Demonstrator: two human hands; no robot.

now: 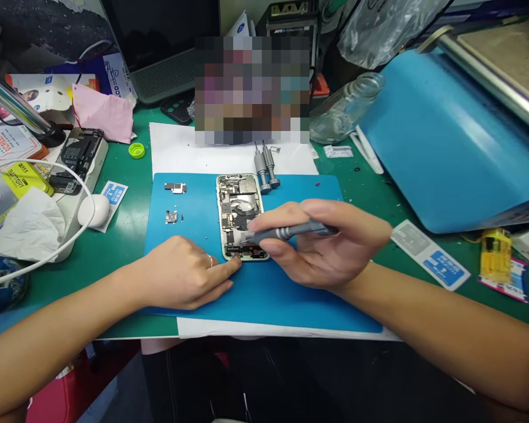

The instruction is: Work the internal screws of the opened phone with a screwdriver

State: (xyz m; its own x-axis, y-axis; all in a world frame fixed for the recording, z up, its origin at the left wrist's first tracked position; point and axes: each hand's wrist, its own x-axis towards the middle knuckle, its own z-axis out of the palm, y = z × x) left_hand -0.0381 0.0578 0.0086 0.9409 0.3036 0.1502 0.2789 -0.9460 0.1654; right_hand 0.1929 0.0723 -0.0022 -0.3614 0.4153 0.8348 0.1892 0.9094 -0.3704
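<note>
An opened phone (238, 205) with its insides exposed lies on a blue work mat (291, 294). My right hand (330, 247) is closed round a grey screwdriver (286, 232), whose tip points at the lower part of the phone. My left hand (185, 276) rests on the mat with its fingers loosely curled, a fingertip touching the phone's bottom left corner. It wears a ring and holds nothing. Two small removed parts (175, 187) (171, 217) lie on the mat to the left of the phone.
Two more grey screwdrivers (265, 170) lie just behind the phone. Another opened phone (77, 157) sits at the left by white tissue (30, 226) and a white cable. A large blue roll (445, 147), a clear bottle (344, 108) and a yellow lighter (494, 249) are at the right.
</note>
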